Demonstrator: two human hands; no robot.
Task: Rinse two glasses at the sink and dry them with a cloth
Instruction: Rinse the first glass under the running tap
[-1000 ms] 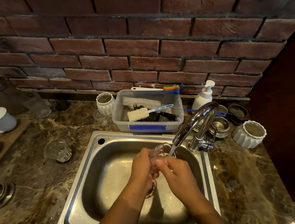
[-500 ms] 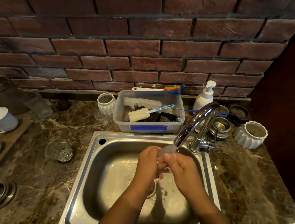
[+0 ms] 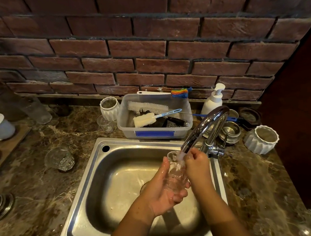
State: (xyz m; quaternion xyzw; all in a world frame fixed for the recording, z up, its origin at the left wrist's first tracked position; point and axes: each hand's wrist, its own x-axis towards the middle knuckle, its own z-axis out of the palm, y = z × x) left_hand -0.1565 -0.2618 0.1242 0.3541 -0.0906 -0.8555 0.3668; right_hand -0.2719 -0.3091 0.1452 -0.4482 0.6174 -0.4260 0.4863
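Clear glass [image 3: 176, 174] is over the sink [image 3: 125, 142] basin, tilted with its mouth up toward the faucet [image 3: 203, 127] spout so the water [image 3: 180, 156] runs straight in. That is likely why it's held so high and close. Grip: left hand [image 3: 162, 190] cradles it from below, fingers wrapped round the base and lower wall. The right hand [image 3: 197, 163] is curled against the upper wall by the rim, right under the spout, probably rubbing or turning it. Both are clamped on the one glass, neither free. Keeping it over the basin keeps runoff off the counter [image 3: 36, 192]. Judgement: first rinse in progress, drying not started — the second glass [image 3: 59, 159] waits on the counter left of the sink, well apart from both hands. Behind the sink: plastic tub [image 3: 122, 124] of brushes, soap bottle [image 3: 213, 100], steel bowls [image 3: 230, 130] just beside the faucet base, white fluted pot [image 3: 262, 139] further right. The spout overhang crowds the right hand, so the rim could knock it. No cloth that I can spot.
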